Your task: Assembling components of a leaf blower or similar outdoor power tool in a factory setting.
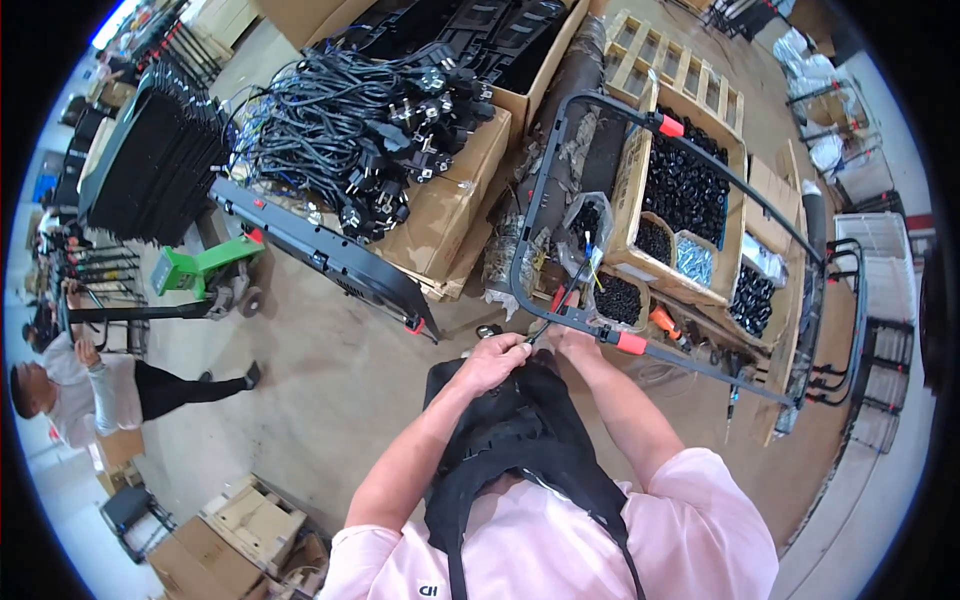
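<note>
My left hand (492, 362) is closed in a pinch on a thin black cable-like piece (537, 332) in front of my waist. Right beside it, my right hand (574, 343) has its fingers curled inward. What it holds is hidden. Both hands are at the near corner of a large black tubular frame (535, 200) with red sleeves (631, 343). A black cable with blue, white and yellow wire ends (590, 255) rises just beyond the hands. A slim red and black piece (559, 298) sits near them, too small to name.
Left of the frame a long black panel (330, 250) leans by a carton (455, 215) heaped with black plug cables (330, 120). On the right, wooden boxes (625, 235) hold small black parts and screws. A co-worker (100, 385) stands far left, near a green pallet jack (200, 265).
</note>
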Demonstrator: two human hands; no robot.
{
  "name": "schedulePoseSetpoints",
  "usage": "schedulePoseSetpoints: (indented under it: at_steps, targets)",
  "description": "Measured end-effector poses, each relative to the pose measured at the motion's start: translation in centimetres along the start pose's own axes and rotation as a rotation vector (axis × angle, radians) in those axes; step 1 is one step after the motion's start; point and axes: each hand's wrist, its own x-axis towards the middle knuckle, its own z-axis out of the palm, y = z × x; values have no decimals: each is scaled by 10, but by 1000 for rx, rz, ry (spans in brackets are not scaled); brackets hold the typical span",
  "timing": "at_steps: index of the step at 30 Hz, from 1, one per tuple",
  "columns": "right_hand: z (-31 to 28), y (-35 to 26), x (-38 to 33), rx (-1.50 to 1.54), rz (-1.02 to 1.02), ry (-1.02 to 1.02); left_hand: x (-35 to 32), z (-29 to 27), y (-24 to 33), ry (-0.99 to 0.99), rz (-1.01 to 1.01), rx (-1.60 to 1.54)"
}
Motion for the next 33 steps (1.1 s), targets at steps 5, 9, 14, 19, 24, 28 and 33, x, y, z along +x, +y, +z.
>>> schedulePoseSetpoints:
  at_steps: [5, 9, 14, 19, 24, 28, 33]
  targets:
    - [-2, -20, 52, 140, 331, -117, -4, -2, -14, -17, -21, -75]
    - [25, 5, 49, 205, 451, -33, 1, 6, -13, -88, -12, -273]
    - [-31, -36, -73, 605, 496, -385, 0, 9, -22, -86, -3, -373]
    - [-50, -44, -172, 389, 297, -203, 11, 21, -22, -105, 8, -456]
    - [-89, -69, -194, 410, 132, -139, 12, 24, -12, -31, -21, -448]
    - [-80, -67, -185, 412, 88, -29, 12, 28, -5, -30, -38, -353]
    - [-85, -65, -178, 383, 24, -95, 13, 32, -3, 63, -23, -190]
